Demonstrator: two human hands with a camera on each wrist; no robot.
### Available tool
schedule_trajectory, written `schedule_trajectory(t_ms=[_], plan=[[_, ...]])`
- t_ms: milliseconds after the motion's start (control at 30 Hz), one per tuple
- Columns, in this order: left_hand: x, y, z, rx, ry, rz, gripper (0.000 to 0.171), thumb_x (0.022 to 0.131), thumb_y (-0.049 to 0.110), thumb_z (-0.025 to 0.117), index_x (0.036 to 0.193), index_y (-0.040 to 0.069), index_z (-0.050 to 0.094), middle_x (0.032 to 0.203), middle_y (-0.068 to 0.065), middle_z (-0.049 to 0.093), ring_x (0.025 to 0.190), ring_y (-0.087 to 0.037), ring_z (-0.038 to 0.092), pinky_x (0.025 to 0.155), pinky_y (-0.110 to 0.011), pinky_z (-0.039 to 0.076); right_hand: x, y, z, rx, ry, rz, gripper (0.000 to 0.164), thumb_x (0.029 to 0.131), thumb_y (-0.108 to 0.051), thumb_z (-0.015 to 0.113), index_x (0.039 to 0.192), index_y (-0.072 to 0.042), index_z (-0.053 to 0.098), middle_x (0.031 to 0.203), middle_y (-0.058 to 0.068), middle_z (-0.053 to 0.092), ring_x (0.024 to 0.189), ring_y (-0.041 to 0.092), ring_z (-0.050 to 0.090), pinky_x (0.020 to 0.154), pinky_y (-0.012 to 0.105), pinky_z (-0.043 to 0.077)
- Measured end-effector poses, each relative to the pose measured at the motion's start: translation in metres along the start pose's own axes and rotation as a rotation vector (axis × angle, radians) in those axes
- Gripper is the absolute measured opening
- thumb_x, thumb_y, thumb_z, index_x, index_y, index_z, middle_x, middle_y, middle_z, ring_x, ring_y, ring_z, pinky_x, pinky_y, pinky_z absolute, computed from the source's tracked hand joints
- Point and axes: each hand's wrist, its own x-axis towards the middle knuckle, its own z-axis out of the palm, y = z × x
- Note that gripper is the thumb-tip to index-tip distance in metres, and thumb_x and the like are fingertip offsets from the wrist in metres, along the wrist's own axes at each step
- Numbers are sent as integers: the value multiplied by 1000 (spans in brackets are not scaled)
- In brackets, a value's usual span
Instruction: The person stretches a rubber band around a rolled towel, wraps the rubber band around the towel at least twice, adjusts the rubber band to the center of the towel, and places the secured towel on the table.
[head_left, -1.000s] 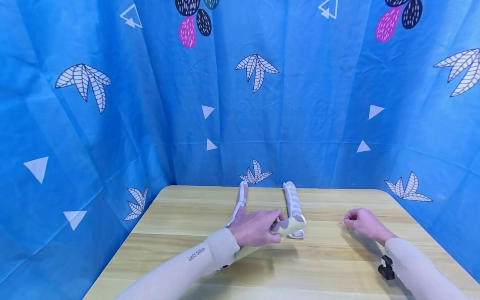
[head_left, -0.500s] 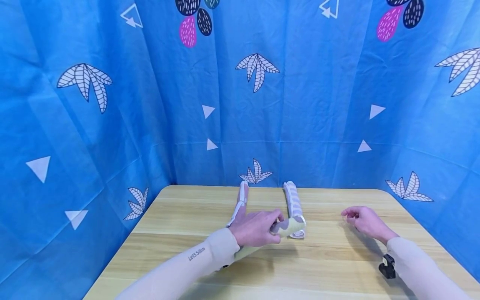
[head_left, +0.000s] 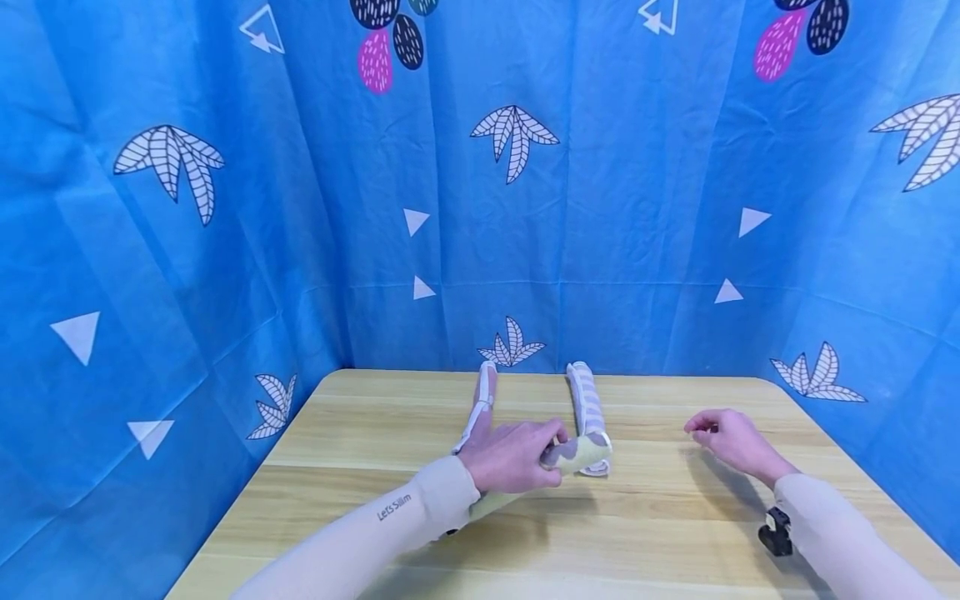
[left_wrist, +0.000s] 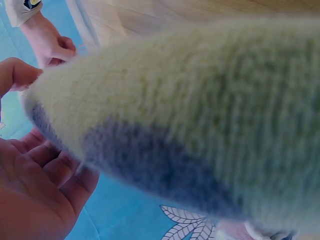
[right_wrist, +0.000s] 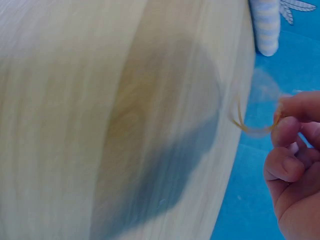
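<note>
In the head view my left hand (head_left: 513,457) grips a rolled towel (head_left: 585,452), pale green with grey-purple patches, near its right end. The roll slants back beneath the hand and sleeve, which hide its middle. Its fuzzy fabric fills much of the left wrist view, with thumb and fingers on either side of the end. To the right, above the tabletop, my right hand (head_left: 731,443) pinches a thin, yellowish rubber band (right_wrist: 241,123) between thumb and forefinger. The band hangs as a loop in the right wrist view, partly blurred, apart from the towel.
A striped grey-white rolled towel (head_left: 587,400) lies behind the green one. Left of it, a pinkish roll with white edging (head_left: 484,392) is partly hidden by my left hand. All are on a wooden table (head_left: 637,533), with a blue patterned curtain (head_left: 637,208) around it.
My right hand has risen slightly and moved a little left, its fingers less tightly bunched than a second ago. The left hand and green towel have stayed in place.
</note>
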Motion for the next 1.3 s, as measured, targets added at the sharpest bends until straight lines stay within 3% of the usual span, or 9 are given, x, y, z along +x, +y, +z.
schedule_trajectory(t_ms=[233,467,1000,1100,1300], plan=[[1,0,0,0,-9,-1,39,84,35,71,119,26,56,79,14,55,67,-2,54,62,-20,43,3,-7,-2,30,0,-6,12,94,-7,63,101,0,70,91,7,70,81,19,60,60,27,46],[2,1,-1,16,-11,-1,40,84,36,70,120,27,57,79,14,56,67,-2,54,63,-21,43,5,-12,-6,160,-17,61,20,95,-6,58,110,6,65,85,12,71,45,9,45,40,27,41],[1,3,-2,4,-27,-10,39,86,37,71,122,28,55,84,16,61,69,-1,57,68,-20,45,5,-21,-11,223,-50,69,23,97,-12,62,110,6,65,87,14,73,45,11,48,43,27,42],[1,3,-1,-8,-16,2,43,86,36,71,125,30,54,91,15,63,71,-1,57,67,-19,45,3,-23,-11,297,-81,99,27,96,-17,65,111,6,65,88,14,72,47,9,47,43,25,39],[0,3,0,-22,4,14,47,86,34,71,129,31,53,93,14,63,71,-2,56,65,-19,45,0,-29,-5,457,-252,46,33,96,-22,67,104,9,62,83,14,67,49,9,50,45,24,41]])
